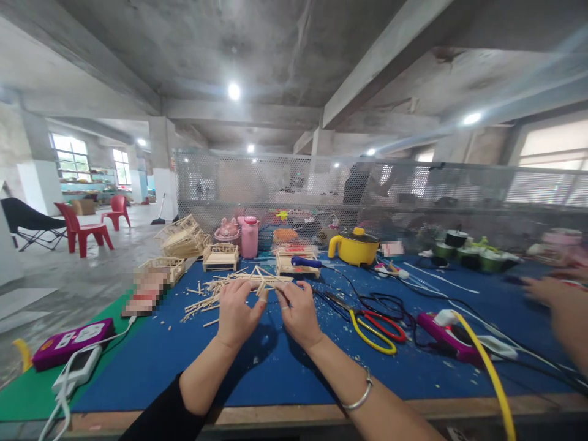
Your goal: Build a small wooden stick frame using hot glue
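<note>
Near the middle of the blue table mat (160, 373), my left hand (239, 309) pinches a small frame of thin wooden sticks (261, 278). My right hand (297, 311) has its fingers closed at the right side of the same frame. Loose wooden sticks (202, 303) lie in a scattered pile left of and behind my left hand. Just behind my hands stand a small wooden stick model (221, 257) and a blue-handled glue gun (306, 263), its tip pointing right. Scissors with yellow handles (374, 335) and red-handled scissors (386, 324) lie to the right.
Stacked wooden models (184, 237), a pink bottle (249, 237) and a yellow pot (356, 248) stand at the back. A purple power strip (448, 340) with cables lies right. Another person's hand (551, 291) reaches in at right. A purple box (73, 343) sits left.
</note>
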`<action>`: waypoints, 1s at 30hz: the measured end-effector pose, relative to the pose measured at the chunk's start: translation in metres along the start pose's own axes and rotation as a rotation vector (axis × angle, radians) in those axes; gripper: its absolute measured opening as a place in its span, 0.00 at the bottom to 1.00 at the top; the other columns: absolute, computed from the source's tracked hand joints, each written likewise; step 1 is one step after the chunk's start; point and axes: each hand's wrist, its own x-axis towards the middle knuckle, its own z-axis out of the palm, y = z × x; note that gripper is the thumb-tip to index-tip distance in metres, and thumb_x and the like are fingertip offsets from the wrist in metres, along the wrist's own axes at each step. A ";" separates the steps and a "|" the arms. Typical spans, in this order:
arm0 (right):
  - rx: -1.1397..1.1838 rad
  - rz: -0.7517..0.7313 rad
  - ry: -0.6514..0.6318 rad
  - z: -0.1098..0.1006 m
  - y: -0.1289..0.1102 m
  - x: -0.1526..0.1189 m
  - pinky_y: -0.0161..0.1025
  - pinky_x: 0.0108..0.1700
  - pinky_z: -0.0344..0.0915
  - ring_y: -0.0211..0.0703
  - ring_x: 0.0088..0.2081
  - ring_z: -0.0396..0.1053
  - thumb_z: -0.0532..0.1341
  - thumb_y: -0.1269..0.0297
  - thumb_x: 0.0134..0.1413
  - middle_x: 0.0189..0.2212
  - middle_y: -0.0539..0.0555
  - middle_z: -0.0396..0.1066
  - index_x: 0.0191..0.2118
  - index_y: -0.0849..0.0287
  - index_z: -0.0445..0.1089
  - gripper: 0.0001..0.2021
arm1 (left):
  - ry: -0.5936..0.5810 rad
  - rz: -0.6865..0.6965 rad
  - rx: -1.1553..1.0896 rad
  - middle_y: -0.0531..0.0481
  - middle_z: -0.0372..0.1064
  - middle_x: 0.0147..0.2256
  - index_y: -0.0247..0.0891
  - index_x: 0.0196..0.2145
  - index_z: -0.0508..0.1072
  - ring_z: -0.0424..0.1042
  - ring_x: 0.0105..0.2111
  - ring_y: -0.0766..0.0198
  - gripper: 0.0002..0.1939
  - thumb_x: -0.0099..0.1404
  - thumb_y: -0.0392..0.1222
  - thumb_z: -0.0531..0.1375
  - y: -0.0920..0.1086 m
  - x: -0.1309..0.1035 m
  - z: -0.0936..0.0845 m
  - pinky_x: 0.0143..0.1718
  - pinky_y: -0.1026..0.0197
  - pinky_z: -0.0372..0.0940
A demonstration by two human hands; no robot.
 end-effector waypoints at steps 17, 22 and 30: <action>0.015 -0.017 -0.028 0.001 -0.001 0.000 0.44 0.51 0.51 0.41 0.40 0.71 0.53 0.67 0.62 0.39 0.52 0.77 0.45 0.54 0.71 0.10 | -0.002 -0.022 0.029 0.49 0.73 0.32 0.41 0.31 0.73 0.69 0.37 0.58 0.06 0.63 0.43 0.57 -0.001 0.000 0.000 0.42 0.56 0.57; 0.016 -0.016 -0.040 0.001 -0.001 0.000 0.43 0.49 0.52 0.40 0.40 0.71 0.53 0.68 0.62 0.40 0.53 0.77 0.43 0.55 0.71 0.10 | 0.002 -0.020 0.032 0.49 0.73 0.32 0.40 0.30 0.73 0.69 0.36 0.59 0.07 0.63 0.43 0.57 0.000 0.001 -0.001 0.41 0.56 0.57; 0.033 -0.002 -0.058 0.003 0.000 -0.001 0.42 0.48 0.52 0.40 0.41 0.71 0.53 0.67 0.62 0.40 0.54 0.77 0.44 0.56 0.71 0.10 | -0.025 -0.037 0.033 0.49 0.73 0.32 0.40 0.31 0.74 0.69 0.37 0.59 0.08 0.63 0.43 0.56 0.000 0.001 -0.002 0.41 0.57 0.57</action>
